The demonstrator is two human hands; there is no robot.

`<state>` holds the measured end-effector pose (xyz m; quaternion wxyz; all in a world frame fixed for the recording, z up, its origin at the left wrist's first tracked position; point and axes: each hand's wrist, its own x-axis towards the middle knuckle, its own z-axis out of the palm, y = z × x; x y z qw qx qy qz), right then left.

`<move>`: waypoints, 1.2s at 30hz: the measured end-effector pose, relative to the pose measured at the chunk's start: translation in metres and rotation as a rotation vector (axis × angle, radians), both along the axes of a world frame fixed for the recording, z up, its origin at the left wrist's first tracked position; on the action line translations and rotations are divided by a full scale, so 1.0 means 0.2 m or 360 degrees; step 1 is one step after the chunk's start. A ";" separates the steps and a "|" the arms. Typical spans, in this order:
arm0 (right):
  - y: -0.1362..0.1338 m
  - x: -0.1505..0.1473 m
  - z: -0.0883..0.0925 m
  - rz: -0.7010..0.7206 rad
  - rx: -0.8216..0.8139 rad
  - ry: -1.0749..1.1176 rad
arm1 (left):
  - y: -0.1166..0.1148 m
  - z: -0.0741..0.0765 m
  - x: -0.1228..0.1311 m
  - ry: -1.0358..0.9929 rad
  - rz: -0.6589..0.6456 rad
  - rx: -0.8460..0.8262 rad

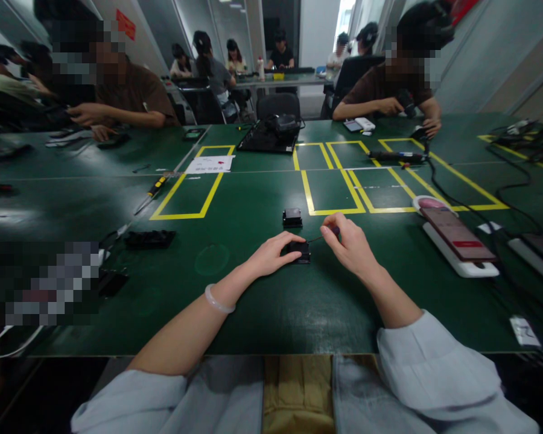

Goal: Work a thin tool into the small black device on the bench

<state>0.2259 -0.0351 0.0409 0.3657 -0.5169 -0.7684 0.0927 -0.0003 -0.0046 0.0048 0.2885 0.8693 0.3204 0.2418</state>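
My left hand (274, 252) rests on the green table with its fingers curled over a small black box-shaped part (301, 251), holding it down. My right hand (349, 241) is closed in a pinch on a thin dark tool (321, 237), perhaps a small screwdriver, whose tip points at the black part. A second small black part (292, 217) sits a little further away, just beyond both hands. A pale bangle (217, 300) circles my left wrist.
Yellow tape rectangles (335, 181) mark the table (262, 313). A phone on a white stand (457, 241) lies to the right with cables (502, 199). A black tray (150, 239) and a yellow-handled screwdriver (156, 188) lie left. Other people sit at the far side.
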 end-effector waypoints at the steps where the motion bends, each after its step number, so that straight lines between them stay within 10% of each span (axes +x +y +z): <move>1: 0.00 0.00 0.00 0.0001 -0.0002 -0.0003 | 0.00 0.00 0.00 0.0004 -0.0002 -0.0004; 36: 0.01 0.01 -0.03 -0.0106 0.0019 0.0037 | 0.00 0.00 0.00 -0.0001 -0.0004 0.0012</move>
